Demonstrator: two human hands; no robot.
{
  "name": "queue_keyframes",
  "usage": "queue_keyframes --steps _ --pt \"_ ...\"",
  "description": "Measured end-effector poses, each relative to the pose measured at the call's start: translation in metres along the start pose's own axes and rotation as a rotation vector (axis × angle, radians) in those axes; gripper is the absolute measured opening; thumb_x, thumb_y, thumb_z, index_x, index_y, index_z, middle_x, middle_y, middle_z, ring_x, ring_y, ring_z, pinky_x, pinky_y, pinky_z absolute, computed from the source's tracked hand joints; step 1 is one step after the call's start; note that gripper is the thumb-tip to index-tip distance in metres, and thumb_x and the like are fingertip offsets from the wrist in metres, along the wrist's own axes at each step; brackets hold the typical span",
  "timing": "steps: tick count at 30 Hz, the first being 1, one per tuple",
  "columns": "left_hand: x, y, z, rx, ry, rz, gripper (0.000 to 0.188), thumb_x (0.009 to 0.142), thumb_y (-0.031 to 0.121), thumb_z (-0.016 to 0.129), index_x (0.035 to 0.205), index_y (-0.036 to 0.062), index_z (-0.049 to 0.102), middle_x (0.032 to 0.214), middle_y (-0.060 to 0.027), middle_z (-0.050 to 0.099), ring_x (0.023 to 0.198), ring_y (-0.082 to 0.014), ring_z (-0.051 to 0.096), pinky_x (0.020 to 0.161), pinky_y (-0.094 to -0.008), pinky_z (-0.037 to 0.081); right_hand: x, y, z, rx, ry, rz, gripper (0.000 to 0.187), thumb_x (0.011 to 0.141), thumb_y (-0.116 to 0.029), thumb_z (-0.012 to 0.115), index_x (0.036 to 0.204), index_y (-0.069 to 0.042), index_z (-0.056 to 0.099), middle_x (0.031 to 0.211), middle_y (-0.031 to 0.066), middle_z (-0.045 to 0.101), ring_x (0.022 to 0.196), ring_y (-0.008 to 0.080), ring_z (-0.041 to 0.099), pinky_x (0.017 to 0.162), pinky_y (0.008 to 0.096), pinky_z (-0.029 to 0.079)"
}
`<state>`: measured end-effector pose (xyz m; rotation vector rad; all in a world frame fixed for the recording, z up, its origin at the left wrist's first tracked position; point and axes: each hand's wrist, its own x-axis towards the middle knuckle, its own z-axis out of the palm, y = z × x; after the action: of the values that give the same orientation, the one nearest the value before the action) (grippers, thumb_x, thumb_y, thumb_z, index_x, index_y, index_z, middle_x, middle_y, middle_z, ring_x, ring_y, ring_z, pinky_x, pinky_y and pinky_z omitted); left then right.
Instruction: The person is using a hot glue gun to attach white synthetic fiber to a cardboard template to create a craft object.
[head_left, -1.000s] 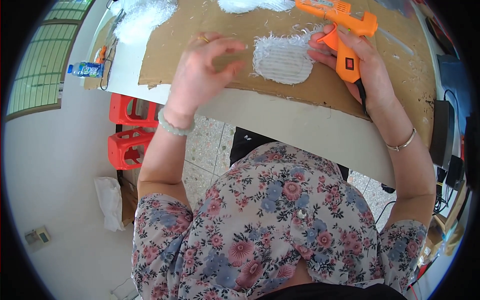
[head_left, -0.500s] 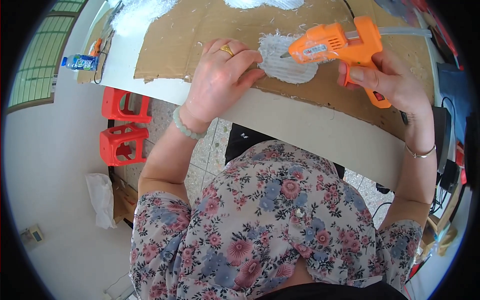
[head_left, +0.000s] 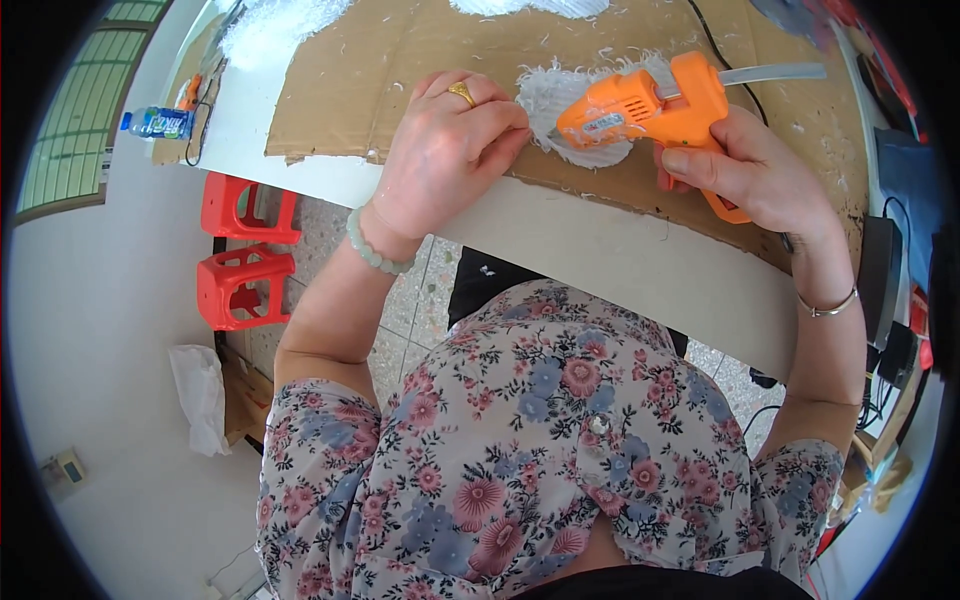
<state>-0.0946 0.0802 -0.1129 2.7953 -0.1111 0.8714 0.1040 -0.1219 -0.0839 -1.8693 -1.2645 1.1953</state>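
On the near edge of the cardboard sheet (head_left: 350, 90), my left hand (head_left: 445, 150) presses curled fingers down beside the white fluffy piece (head_left: 580, 110). My right hand (head_left: 750, 170) is clamped around the orange glue gun (head_left: 650, 100), nozzle pointing left over that piece. Left, 2 red stools (head_left: 240, 250) stand below the table (head_left: 600, 250).

Glue gun (head_left: 650, 105) body covers the middle of the white fluffy piece (head_left: 560, 95); only its left part and fringe show. Nozzle tip contact with the piece can't be resolved. Left hand (head_left: 450, 150) fingertips curl under at the piece's edge, hidden. Right hand (head_left: 745, 170) wraps the grip; trigger out of sight. Black cord (head_left: 715, 45) cut off at the top edge. More white fluff (head_left: 530, 6) at the far side also cropped. Right side of the desk (head_left: 620, 250) blurs into the fisheye rim.
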Motion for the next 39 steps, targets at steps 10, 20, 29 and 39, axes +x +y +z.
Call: queue_keyframes --steps 10,20,29,39 --pt "0.004 -0.001 0.003 -0.025 -0.034 -0.042 0.014 0.065 -0.002 0.069 0.075 0.005 0.061 0.076 -0.0053 0.06 0.076 -0.0253 0.058 0.075 -0.0346 0.046 -0.005 -0.009 -0.003 -0.079 -0.011 0.071 0.025 0.089 -0.028 0.06 0.097 -0.004 0.058 0.079 0.0006 0.06 0.073 0.0074 0.053 0.063 0.0222 0.042" --pt "0.009 -0.004 0.009 -0.025 -0.033 -0.085 0.006 0.063 0.004 0.064 0.064 0.0073 0.059 0.065 -0.0029 0.058 0.07 -0.024 0.057 0.072 -0.0354 0.046 -0.008 -0.003 -0.008 -0.058 -0.009 0.017 0.024 0.087 -0.024 0.061 0.097 -0.002 0.057 0.077 0.0009 0.058 0.07 0.0089 0.054 0.061 0.0226 0.041" --pt "0.011 -0.007 0.014 0.011 -0.054 -0.125 0.006 0.062 0.004 0.062 0.062 0.0072 0.058 0.062 -0.0033 0.057 0.068 -0.0244 0.056 0.069 -0.0357 0.046 -0.013 -0.007 -0.012 -0.046 0.037 0.1 0.026 0.084 -0.021 0.064 0.099 -0.002 0.056 0.081 0.002 0.056 0.069 0.0101 0.055 0.061 0.0231 0.041" --pt "0.018 -0.003 0.013 0.011 -0.053 -0.137 0.008 0.06 0.002 0.061 0.061 0.0091 0.057 0.063 -0.0029 0.057 0.068 -0.0242 0.056 0.068 -0.0354 0.046 -0.015 -0.001 -0.02 -0.002 0.075 0.103 0.029 0.084 -0.023 0.065 0.1 -0.001 0.056 0.081 0.0017 0.055 0.068 0.011 0.054 0.062 0.0231 0.041"
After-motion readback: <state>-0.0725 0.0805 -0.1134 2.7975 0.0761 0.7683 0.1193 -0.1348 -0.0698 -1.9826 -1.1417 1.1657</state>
